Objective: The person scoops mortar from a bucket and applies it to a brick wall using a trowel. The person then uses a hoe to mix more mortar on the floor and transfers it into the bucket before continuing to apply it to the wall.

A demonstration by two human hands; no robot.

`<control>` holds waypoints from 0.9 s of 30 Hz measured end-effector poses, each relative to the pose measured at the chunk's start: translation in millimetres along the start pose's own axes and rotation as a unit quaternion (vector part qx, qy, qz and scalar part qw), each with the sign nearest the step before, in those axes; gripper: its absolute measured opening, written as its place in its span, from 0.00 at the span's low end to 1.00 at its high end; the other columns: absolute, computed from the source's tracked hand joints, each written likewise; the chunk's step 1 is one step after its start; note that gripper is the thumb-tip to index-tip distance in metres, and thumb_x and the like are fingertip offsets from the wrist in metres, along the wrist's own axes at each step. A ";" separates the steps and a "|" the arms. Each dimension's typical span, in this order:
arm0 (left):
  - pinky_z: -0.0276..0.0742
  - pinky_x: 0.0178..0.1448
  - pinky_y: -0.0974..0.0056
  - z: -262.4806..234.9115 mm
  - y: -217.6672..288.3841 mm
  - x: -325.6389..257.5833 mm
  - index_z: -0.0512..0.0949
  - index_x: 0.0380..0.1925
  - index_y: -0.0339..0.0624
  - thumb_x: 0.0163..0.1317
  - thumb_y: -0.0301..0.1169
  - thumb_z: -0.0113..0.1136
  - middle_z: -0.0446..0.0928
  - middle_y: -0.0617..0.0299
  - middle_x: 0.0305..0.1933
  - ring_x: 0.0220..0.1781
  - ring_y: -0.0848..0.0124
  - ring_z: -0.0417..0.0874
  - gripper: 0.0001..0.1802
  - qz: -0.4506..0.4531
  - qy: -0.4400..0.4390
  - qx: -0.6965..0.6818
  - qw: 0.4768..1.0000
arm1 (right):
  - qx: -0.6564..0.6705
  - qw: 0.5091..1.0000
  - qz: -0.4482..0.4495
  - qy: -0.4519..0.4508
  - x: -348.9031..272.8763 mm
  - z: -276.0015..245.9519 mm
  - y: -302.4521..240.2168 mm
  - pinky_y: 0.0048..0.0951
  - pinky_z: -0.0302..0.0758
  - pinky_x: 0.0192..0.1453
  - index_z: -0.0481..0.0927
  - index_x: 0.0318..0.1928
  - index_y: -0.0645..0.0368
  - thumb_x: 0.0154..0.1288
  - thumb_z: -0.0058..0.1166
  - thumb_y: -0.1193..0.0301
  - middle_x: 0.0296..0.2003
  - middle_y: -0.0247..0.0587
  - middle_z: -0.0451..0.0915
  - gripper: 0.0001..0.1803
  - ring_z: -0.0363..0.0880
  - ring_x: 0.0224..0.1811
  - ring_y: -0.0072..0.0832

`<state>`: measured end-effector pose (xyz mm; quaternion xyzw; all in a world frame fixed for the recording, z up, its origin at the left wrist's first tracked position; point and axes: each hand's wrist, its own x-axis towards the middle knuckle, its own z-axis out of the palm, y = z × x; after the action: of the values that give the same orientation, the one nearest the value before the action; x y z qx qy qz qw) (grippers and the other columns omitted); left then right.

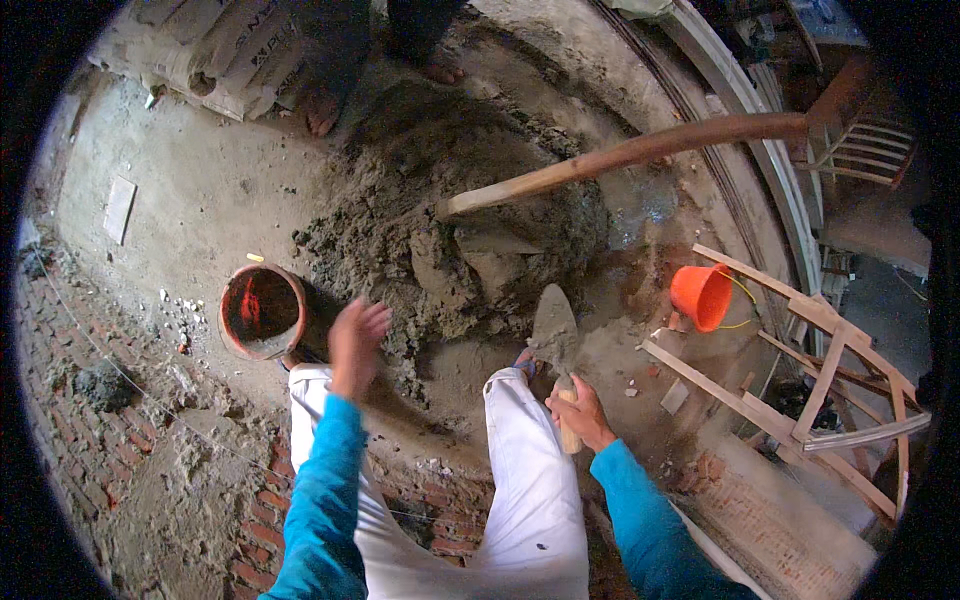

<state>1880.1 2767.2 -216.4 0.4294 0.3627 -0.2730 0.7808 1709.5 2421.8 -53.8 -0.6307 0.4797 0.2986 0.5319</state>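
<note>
My right hand is wrapped round the wooden handle of a trowel. Its pointed blade is smeared with grey mortar and points away from me. My left hand, somewhat blurred, is held out over the near left edge of the mortar heap, fingers apart and with nothing in them. To the left of that hand stands a round bucket with an orange-brown rim. Its inside is dirty, with some grey material at the bottom.
A long wooden tool handle slants across the heap from the right. An orange bucket lies tipped beside a wooden frame. Another person's feet and stacked sacks are at the far left. Brickwork with a string runs along the near left.
</note>
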 end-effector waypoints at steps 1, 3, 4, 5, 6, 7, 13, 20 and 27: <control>0.72 0.67 0.54 73.8 -4.7 2.6 0.54 0.71 0.31 0.70 0.52 0.53 0.70 0.35 0.64 0.62 0.51 0.76 0.43 -0.019 -0.088 -0.020 0.996 | 0.027 0.999 -0.006 -0.024 -3.6 -10.2 1.0 0.27 0.77 0.27 0.71 0.46 0.65 0.61 0.63 0.72 0.26 0.35 0.77 0.18 0.76 0.24 0.20; 0.67 0.72 0.52 210.3 -10.3 8.5 0.40 0.74 0.31 0.59 0.65 0.60 0.60 0.32 0.70 0.68 0.48 0.70 0.62 -0.093 -0.169 -0.084 0.978 | 0.065 0.997 -0.029 0.025 -17.2 -27.3 5.3 0.27 0.77 0.27 0.70 0.47 0.64 0.61 0.63 0.74 0.26 0.35 0.77 0.18 0.76 0.24 0.21; 0.68 0.71 0.50 268.8 -10.5 16.7 0.38 0.73 0.30 0.56 0.67 0.61 0.62 0.31 0.68 0.68 0.47 0.70 0.66 -0.110 -0.181 -0.120 0.970 | 0.089 0.994 -0.049 0.048 -24.7 -36.0 6.7 0.27 0.76 0.27 0.70 0.47 0.63 0.60 0.63 0.75 0.26 0.35 0.77 0.18 0.76 0.24 0.21; 0.71 0.67 0.53 319.0 -10.1 27.8 0.50 0.71 0.28 0.59 0.65 0.61 0.65 0.37 0.65 0.66 0.49 0.70 0.59 -0.143 -0.157 -0.169 0.962 | 0.110 0.991 -0.040 0.068 -34.3 -46.9 8.1 0.27 0.75 0.24 0.65 0.60 0.64 0.59 0.65 0.72 0.30 0.36 0.77 0.31 0.74 0.21 0.21; 0.72 0.66 0.53 359.7 -11.7 38.7 0.56 0.66 0.29 0.61 0.61 0.61 0.67 0.40 0.62 0.63 0.51 0.72 0.50 -0.127 -0.162 -0.195 0.959 | 0.134 0.985 -0.055 0.091 -45.3 -57.7 9.3 0.27 0.75 0.25 0.66 0.57 0.64 0.60 0.65 0.73 0.30 0.36 0.77 0.28 0.74 0.22 0.22; 0.74 0.64 0.53 385.3 -11.2 50.7 0.63 0.60 0.30 0.64 0.57 0.61 0.68 0.43 0.59 0.60 0.53 0.73 0.42 -0.109 -0.185 -0.217 0.952 | 0.160 0.980 -0.061 0.104 -54.6 -70.8 9.6 0.27 0.75 0.25 0.67 0.55 0.63 0.60 0.64 0.73 0.30 0.36 0.77 0.26 0.75 0.23 0.22; 0.77 0.58 0.57 355.8 -35.4 43.0 0.69 0.52 0.34 0.67 0.37 0.56 0.74 0.49 0.51 0.54 0.60 0.77 0.20 0.219 -0.275 0.229 0.907 | 0.099 0.984 -0.033 0.145 -65.5 -149.6 50.8 0.31 0.72 0.24 0.54 0.70 0.66 0.62 0.61 0.72 0.31 0.40 0.76 0.41 0.73 0.22 0.24; 0.72 0.35 0.73 235.4 -13.7 -62.5 0.72 0.53 0.31 0.67 0.35 0.57 0.73 0.64 0.32 0.32 0.78 0.73 0.20 -0.187 -0.127 -0.020 0.974 | 0.081 0.988 0.117 0.065 141.8 -167.9 257.7 0.35 0.73 0.25 0.46 0.73 0.71 0.61 0.62 0.68 0.32 0.44 0.78 0.48 0.73 0.24 0.28; 0.71 0.21 0.75 221.6 -33.6 -128.3 0.66 0.61 0.38 0.68 0.30 0.55 0.65 0.65 0.28 0.19 0.80 0.66 0.23 -0.290 -0.003 0.035 0.957 | -0.086 0.943 0.004 0.321 357.0 -110.6 369.4 0.53 0.72 0.60 0.67 0.61 0.69 0.63 0.58 0.60 0.56 0.67 0.74 0.33 0.75 0.56 0.60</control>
<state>1853.5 2573.2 -48.0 0.3323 0.4593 -0.5012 0.6538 1483.0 2223.0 -484.2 -0.7342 0.6003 0.1230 0.2924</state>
